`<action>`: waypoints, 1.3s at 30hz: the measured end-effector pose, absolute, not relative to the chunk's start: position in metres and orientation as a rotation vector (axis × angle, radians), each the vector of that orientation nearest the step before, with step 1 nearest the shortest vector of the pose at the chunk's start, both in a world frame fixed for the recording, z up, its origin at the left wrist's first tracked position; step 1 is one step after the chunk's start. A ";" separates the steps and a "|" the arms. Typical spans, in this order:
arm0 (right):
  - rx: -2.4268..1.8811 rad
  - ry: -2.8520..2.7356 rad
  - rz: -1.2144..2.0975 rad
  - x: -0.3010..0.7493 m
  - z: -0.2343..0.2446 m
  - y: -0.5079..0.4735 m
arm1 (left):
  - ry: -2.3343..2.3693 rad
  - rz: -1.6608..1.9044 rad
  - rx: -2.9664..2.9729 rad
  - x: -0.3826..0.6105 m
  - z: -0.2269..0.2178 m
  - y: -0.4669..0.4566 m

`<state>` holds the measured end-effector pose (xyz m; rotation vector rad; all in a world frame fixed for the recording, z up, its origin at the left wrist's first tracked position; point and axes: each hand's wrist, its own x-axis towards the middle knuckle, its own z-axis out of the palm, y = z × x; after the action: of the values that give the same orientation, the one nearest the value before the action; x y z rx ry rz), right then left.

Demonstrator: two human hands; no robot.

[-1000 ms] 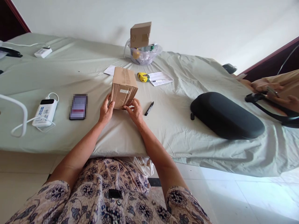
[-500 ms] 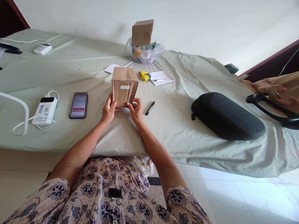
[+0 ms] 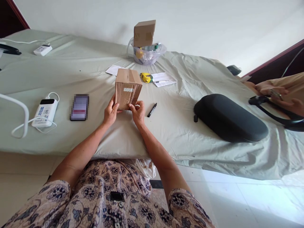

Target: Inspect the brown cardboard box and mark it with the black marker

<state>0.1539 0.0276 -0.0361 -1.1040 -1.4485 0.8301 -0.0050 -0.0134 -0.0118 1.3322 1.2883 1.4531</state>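
Between my two hands is a brown cardboard box (image 3: 126,95), with clear tape over it and a small dotted white label on the side facing me. My left hand (image 3: 110,111) grips its lower left corner, thumb on the near face and the other fingers behind. At the lower right, my right hand (image 3: 138,112) pinches the box's edge between thumb and fingers. Just right of that hand lies a black marker (image 3: 152,110). A yellow tape measure (image 3: 146,77) rests beyond the box, beside a white paper (image 3: 163,79) with a pen on it.
Left of me are a phone (image 3: 79,107) and a white power bank (image 3: 45,112) with its cable. A plastic basket (image 3: 149,57) at the back carries another cardboard box (image 3: 144,33). On the right sit a black case (image 3: 230,117) and a black headband-like device (image 3: 273,110), near another person's hands (image 3: 282,95).
The box has tilted slightly and shifted a little to the right in my hands. Both hands keep nearly the same hold.
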 end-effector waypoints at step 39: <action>-0.850 -1.326 0.562 0.198 0.005 0.023 | 1.202 1.805 0.868 -0.009 -0.014 -0.007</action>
<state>0.1983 0.0227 0.0046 -0.8503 -1.3258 0.5623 -0.0093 -0.0075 -0.0142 0.8680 1.2023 1.8052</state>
